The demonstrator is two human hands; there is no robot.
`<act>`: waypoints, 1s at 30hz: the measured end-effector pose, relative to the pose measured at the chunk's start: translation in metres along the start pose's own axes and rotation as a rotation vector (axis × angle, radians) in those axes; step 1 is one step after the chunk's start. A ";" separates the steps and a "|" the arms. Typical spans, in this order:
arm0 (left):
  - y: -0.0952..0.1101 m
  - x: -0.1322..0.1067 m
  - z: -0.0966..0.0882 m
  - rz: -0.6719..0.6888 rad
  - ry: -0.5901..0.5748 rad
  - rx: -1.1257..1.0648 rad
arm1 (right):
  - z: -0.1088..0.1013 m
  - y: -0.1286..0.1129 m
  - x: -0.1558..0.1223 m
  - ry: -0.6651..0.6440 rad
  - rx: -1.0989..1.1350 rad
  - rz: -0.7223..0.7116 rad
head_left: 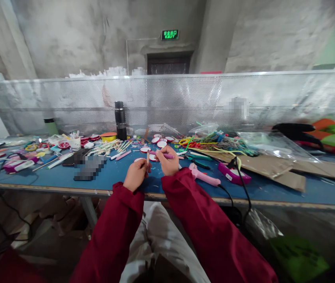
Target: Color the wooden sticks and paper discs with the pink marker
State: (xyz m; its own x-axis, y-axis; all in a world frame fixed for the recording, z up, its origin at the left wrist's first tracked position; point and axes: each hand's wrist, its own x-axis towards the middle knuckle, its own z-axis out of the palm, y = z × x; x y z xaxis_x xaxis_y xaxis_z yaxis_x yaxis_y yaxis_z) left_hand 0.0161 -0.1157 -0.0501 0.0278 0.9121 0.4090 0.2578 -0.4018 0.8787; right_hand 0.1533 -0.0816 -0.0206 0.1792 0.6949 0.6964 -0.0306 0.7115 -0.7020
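Right grip (169, 162) around pink stick (162, 155)

A craft workshop in a bare industrial building. The two hands, left hand (135, 174) and right hand (168, 162), work over a long blue workbench (273, 188) crowded with supplies. To their left lie paper sticks (108, 147) and red-and-white round discs (64, 145). To their right sit a pink glue gun (204, 177), a tangle of coloured pipe cleaners (214, 140) and flat cardboard sheets (273, 167). Beyond the hands, a perforated metal screen (185, 98) divides the bench. Above it rise rough concrete walls (67, 35) and a green exit sign (170, 34).
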 end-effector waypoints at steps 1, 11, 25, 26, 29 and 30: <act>0.000 0.000 0.000 -0.005 0.001 0.000 | 0.000 0.000 0.000 0.000 -0.003 0.001; 0.000 0.000 0.000 0.007 -0.008 0.014 | -0.002 -0.003 0.000 0.000 -0.022 -0.024; 0.003 -0.002 0.000 -0.018 0.000 0.008 | -0.001 -0.002 0.000 -0.005 -0.032 -0.044; 0.004 -0.002 0.000 -0.019 -0.001 0.009 | -0.002 -0.002 0.000 -0.005 -0.034 -0.046; 0.004 -0.001 0.000 -0.014 -0.004 0.019 | -0.002 -0.002 0.000 0.002 -0.032 -0.041; 0.003 -0.001 0.000 -0.011 -0.005 0.023 | -0.003 -0.001 0.000 0.005 -0.040 -0.044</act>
State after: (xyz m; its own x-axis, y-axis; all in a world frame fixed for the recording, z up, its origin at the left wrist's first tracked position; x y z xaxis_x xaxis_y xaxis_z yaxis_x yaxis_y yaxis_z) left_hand 0.0171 -0.1183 -0.0479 0.0294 0.9169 0.3980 0.2804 -0.3897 0.8772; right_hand 0.1560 -0.0825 -0.0197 0.1843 0.6626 0.7259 0.0169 0.7364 -0.6764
